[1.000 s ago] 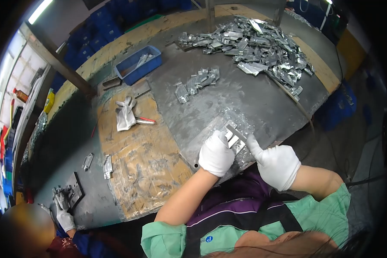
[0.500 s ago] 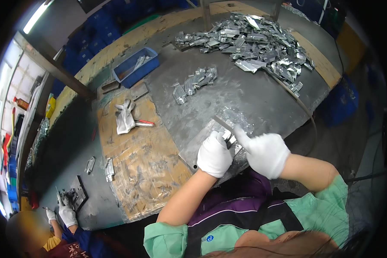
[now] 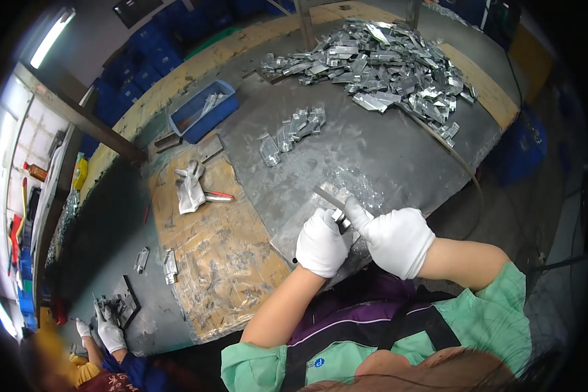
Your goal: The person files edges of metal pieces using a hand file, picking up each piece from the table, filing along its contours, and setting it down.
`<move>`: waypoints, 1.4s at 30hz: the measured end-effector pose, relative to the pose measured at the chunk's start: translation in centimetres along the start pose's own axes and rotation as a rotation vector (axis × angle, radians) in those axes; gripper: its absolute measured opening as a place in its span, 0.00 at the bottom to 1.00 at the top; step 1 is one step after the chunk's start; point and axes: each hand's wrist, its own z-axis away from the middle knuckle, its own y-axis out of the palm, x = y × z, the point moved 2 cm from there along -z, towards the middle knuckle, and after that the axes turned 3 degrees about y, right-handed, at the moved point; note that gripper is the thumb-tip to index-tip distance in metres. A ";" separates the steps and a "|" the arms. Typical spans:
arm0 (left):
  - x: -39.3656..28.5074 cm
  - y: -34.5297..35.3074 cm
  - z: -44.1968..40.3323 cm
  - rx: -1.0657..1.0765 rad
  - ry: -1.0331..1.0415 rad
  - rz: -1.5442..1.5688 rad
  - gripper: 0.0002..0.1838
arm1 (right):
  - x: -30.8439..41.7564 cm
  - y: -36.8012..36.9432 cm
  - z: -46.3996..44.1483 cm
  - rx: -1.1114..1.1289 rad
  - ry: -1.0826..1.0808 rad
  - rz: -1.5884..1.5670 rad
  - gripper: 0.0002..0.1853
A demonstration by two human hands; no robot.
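In a white glove, my left hand is closed around a small silvery metal part, most of it hidden by the fingers. My right hand, also gloved, grips a flat file, with a finger stretched along it. The file lies across the top of the part, its far end pointing up and left. Both hands are over a grey metal plate at the table's near edge. Bright metal filings are scattered just beyond the file.
A large heap of metal parts covers the far right, with a short row of parts nearer. Further left are a blue bin, a spare white glove and brown cardboard. A co-worker's gloved hands work at lower left.
The file and my right hand have shifted slightly left and toward me across the part. My left hand keeps its hold. The whole view has tilted a little.
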 end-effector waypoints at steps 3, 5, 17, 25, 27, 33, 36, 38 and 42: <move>0.8 0.6 0.0 -0.044 0.070 0.089 0.18 | 0.4 -0.2 2.4 -0.052 -0.050 -0.001 0.31; -0.1 -0.3 0.0 -0.019 -0.088 0.121 0.18 | 0.6 -1.0 3.7 0.022 -0.063 0.051 0.30; -1.3 -6.3 -2.4 0.382 0.165 0.106 0.10 | -0.2 -0.1 -1.6 0.316 0.475 -1.223 0.20; -4.9 -5.1 -1.3 0.248 0.124 -0.334 0.24 | -2.6 6.2 -1.4 0.187 0.929 -1.570 0.24; -4.3 -2.5 -0.4 0.160 0.251 -0.475 0.17 | -2.2 6.4 -1.2 0.171 0.927 -1.665 0.23; -2.4 -1.9 -2.0 0.173 0.305 -0.681 0.05 | -3.0 3.9 2.0 0.097 0.795 -1.434 0.23; -2.1 -0.8 -2.9 0.252 0.325 -0.676 0.06 | -4.1 3.9 3.1 0.015 0.680 -0.977 0.24; -2.3 -0.4 -3.3 0.246 0.310 -0.694 0.06 | -4.6 4.7 3.9 -0.100 0.408 -0.653 0.24; -2.0 -0.3 -3.6 0.291 0.226 -0.557 0.09 | -4.3 5.6 5.6 0.214 0.263 -0.182 0.31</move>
